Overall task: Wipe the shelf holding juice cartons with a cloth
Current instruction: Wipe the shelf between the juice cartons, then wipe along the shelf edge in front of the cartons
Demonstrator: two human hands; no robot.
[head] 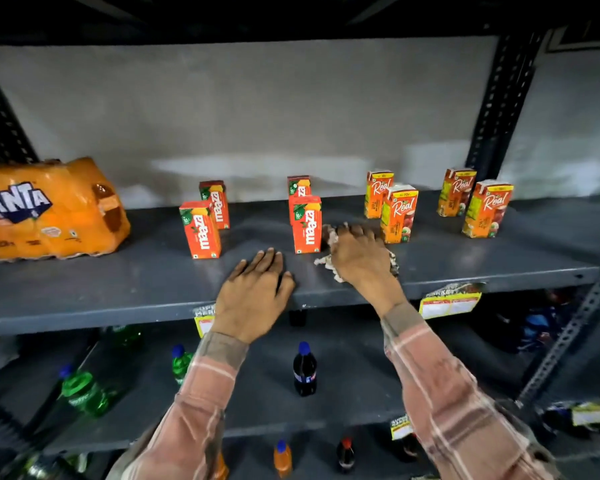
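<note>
A dark grey metal shelf [118, 271] carries several small juice cartons. Red-orange Maaza cartons [201, 230] stand left of centre and another Maaza carton [307, 225] stands mid-shelf. Yellow-orange Real cartons [399, 213] stand to the right. My right hand [359, 258] presses a crumpled whitish cloth [329, 239] flat on the shelf between the middle Maaza carton and a Real carton. My left hand [257, 285] lies palm down on the shelf's front edge, fingers spread, holding nothing.
A shrink-wrapped orange Fanta pack [49, 209] sits at the shelf's left end. Perforated black uprights [496, 109] frame the rack. On the lower shelves stand soft-drink bottles, among them a dark cola bottle [304, 370] and green bottles [84, 389]. Price tags [447, 303] hang from the shelf edge.
</note>
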